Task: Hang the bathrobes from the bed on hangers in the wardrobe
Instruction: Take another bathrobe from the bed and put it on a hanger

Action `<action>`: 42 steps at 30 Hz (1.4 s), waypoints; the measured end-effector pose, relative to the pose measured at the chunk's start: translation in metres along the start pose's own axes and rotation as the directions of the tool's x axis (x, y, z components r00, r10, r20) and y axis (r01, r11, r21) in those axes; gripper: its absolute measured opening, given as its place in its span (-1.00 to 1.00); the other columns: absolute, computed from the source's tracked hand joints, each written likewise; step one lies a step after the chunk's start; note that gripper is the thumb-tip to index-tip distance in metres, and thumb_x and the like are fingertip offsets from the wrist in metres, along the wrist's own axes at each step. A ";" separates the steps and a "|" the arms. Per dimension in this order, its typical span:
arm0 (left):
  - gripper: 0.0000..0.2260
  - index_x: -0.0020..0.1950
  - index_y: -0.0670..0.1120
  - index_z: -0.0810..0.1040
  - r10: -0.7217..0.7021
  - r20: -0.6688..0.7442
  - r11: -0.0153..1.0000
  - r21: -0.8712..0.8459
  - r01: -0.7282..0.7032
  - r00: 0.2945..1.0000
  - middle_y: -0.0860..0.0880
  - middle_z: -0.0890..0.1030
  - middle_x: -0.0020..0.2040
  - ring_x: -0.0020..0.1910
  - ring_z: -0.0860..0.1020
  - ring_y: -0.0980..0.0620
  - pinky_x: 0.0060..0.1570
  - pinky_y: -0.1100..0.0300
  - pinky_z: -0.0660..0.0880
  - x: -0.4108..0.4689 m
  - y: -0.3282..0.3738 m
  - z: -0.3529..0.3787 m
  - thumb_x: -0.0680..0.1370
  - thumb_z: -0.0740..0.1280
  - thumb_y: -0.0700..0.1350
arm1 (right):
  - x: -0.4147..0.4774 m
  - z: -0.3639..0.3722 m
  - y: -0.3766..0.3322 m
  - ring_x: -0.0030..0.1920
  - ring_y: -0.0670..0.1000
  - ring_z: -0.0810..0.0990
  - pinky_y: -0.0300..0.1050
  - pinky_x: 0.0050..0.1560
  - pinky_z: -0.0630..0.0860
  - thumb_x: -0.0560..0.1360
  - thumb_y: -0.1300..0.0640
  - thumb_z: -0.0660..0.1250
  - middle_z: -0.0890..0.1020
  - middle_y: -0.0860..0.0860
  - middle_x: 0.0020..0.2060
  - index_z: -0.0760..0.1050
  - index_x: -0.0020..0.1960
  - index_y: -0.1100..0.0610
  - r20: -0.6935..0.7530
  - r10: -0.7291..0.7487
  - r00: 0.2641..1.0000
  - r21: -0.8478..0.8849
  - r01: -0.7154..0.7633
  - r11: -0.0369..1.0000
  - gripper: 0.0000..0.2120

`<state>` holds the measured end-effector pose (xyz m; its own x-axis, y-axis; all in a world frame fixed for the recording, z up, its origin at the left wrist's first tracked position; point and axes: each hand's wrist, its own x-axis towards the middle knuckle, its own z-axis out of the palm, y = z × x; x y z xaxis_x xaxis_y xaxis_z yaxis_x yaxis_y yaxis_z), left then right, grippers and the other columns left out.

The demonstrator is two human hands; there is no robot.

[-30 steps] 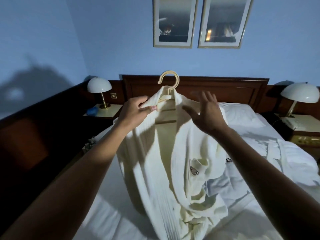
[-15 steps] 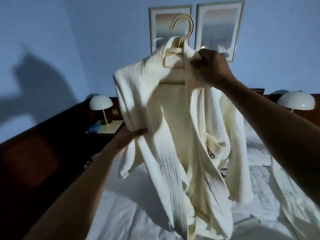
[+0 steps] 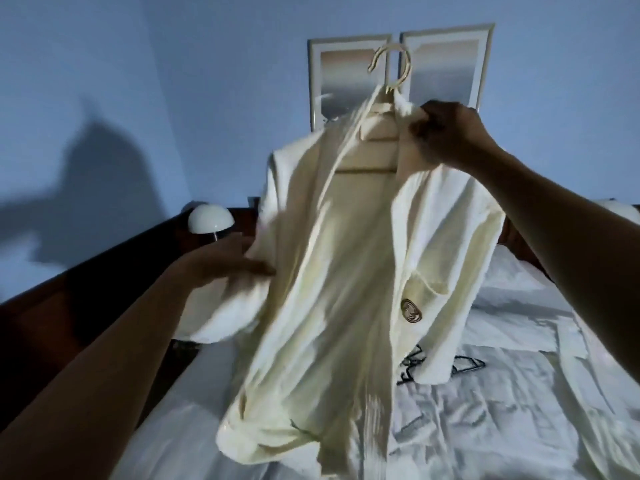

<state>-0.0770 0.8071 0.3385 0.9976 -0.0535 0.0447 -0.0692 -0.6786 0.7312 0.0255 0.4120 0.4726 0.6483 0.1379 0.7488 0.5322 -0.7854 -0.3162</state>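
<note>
**Already on its hanger, a bathrobe is held up above the bed**

At the far left, a large shadow is thrown on the blue wall, and dark wood panelling (image 3: 86,306) runs below it. A bedside lamp (image 3: 211,219) with a white dome shade is seen just beyond the left hand (image 3: 221,265). That hand is laid against the left side of the bathrobe (image 3: 332,271), its fingers stretched out fairly straight on the fabric and curled round nothing.

The cream robe is held in mid-air over the middle of the bed (image 3: 467,427), draped on a pale hanger (image 3: 408,65) whose hook stands clear above the collar. Its front hangs open, and its hem is bunched just above the sheet. An oval badge (image 3: 410,310) is sewn on the chest pocket; a looping motif can be made out, but no writing can be read on it.

Behind the hook, two framed pictures (image 3: 348,74) are hung side by side on the far wall.

To the right of the hook, the collar is pinched, together with the shoulder of the hanger, by the right hand (image 3: 446,133), whose fingers are closed tightly on the cloth. Below the right sleeve, black hangers (image 3: 465,363) lie on the rumpled white sheet. Further right, another pale garment (image 3: 595,420) is spread flat on the bed, and the edge of a second lamp (image 3: 623,211) is glimpsed behind the right forearm.
</note>
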 end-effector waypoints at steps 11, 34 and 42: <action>-0.74 0.04 -0.05 0.65 -0.048 -0.110 0.951 -0.309 0.012 0.993 -0.05 0.71 0.02 0.12 0.66 -0.14 0.14 -0.05 0.58 0.004 -0.066 0.044 0.39 0.58 -0.14 | -0.036 0.036 0.018 -0.06 0.20 0.56 -0.07 -0.15 0.32 0.58 0.08 0.34 0.61 0.16 -0.14 0.53 -0.09 0.16 0.157 -0.025 0.987 0.040 0.019 0.999 -0.85; -0.22 0.57 -0.31 0.14 0.077 -0.523 0.989 0.145 0.000 0.849 -0.26 0.49 0.30 0.29 0.49 -0.26 0.24 -0.10 0.44 0.063 0.101 0.292 0.47 0.46 -0.15 | -0.074 0.019 0.072 -0.07 0.12 0.54 -0.11 -0.15 0.37 0.59 0.03 0.33 0.62 0.10 -0.13 0.59 -0.10 0.10 0.149 0.233 0.961 0.170 -0.257 0.951 -0.83; -0.65 0.22 -0.20 0.51 0.299 -0.530 0.935 0.328 -0.133 0.794 -0.19 0.65 -0.01 -0.02 0.63 -0.25 -0.05 -0.06 0.58 0.046 0.053 0.259 0.44 0.38 -0.31 | -0.091 0.046 0.090 -0.11 0.23 0.55 -0.09 -0.21 0.29 0.50 0.08 0.32 0.59 0.12 -0.24 0.55 -0.16 0.12 0.155 0.312 0.937 -0.064 -0.305 0.950 -0.87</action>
<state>-0.0375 0.5785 0.2031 0.7756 0.1433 0.6147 -0.2004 -0.8676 0.4551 0.0394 0.3563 0.3493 0.8580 -0.0222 0.5132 0.2728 -0.8269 -0.4917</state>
